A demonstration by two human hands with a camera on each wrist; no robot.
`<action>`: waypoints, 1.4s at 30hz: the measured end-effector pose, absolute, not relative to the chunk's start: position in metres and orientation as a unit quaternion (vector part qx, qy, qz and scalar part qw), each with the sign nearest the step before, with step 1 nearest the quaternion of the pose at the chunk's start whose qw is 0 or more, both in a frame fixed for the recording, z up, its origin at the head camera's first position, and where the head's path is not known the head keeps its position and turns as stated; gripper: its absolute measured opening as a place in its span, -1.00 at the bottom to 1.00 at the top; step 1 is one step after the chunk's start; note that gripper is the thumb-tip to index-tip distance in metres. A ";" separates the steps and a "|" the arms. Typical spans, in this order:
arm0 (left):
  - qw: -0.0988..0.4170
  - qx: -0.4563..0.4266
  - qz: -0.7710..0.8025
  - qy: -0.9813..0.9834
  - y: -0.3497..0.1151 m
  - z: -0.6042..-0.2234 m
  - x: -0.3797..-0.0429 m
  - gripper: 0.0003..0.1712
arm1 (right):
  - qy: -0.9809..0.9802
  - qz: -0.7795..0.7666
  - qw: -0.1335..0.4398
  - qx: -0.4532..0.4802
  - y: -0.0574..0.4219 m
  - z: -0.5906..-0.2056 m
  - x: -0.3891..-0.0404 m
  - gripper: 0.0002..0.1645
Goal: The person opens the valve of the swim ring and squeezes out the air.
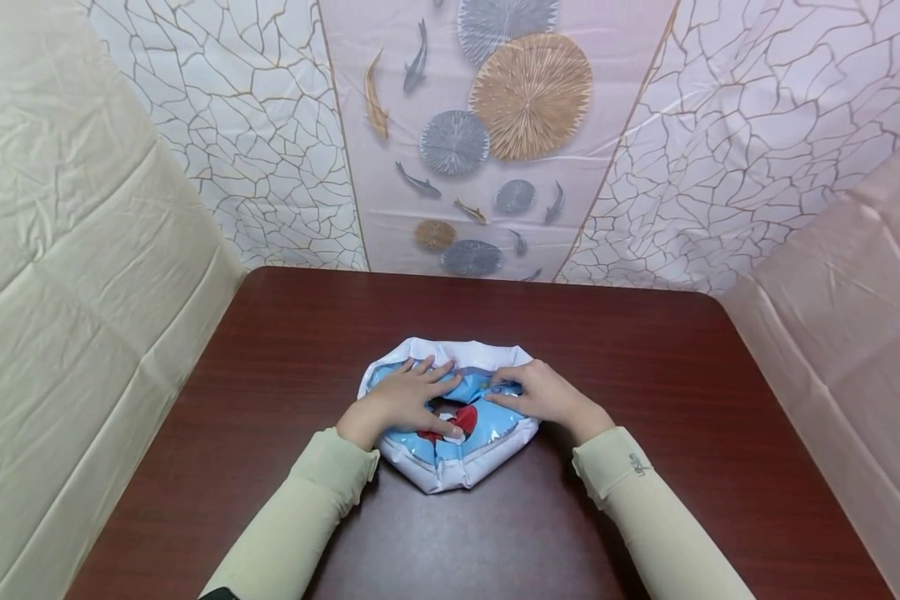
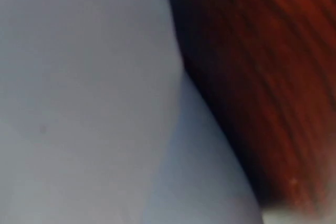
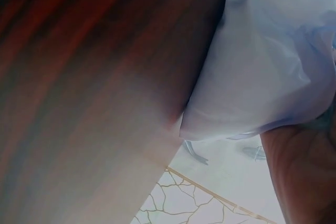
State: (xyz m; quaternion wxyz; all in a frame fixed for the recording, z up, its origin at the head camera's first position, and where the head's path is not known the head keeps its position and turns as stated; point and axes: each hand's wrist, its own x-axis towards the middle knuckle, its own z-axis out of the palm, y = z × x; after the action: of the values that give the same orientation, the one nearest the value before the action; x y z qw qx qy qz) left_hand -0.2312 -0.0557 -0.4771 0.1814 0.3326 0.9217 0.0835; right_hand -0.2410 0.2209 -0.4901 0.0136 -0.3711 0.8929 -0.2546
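A partly filled inflatable swim ring lies flat on the table, with a white outer edge, a blue top and a red-and-white printed figure near its small centre hole. Spread fingers of my left hand press on its left side, the thumb reaching over the red print. On the upper right part, my right hand pinches at the blue film with bent fingers and thumb. In the right wrist view, the ring's puffy white edge meets part of my right hand. Its white surface fills much of the left wrist view.
The dark red-brown wooden table has rounded far corners. Behind it hangs a patterned cloth with fish and round leaf prints. Cream padded panels stand along the left and right sides.
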 end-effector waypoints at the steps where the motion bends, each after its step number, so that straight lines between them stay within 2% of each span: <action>1: 0.182 0.332 0.085 0.922 -0.056 -0.477 -0.231 0.21 | 0.893 -0.254 0.013 -0.371 0.221 -0.490 -0.241 -0.76; 42: 0.189 0.325 0.062 0.925 -0.051 -0.474 -0.226 0.17 | 0.892 -0.267 0.033 -0.364 0.219 -0.491 -0.240 -0.77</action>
State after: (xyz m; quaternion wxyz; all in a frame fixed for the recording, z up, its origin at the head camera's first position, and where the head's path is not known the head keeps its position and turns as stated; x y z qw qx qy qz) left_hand -0.2262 -0.0509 -0.4735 0.1893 0.3249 0.9246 0.0615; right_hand -0.2397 0.2193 -0.4907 0.0329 -0.3635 0.8919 -0.2671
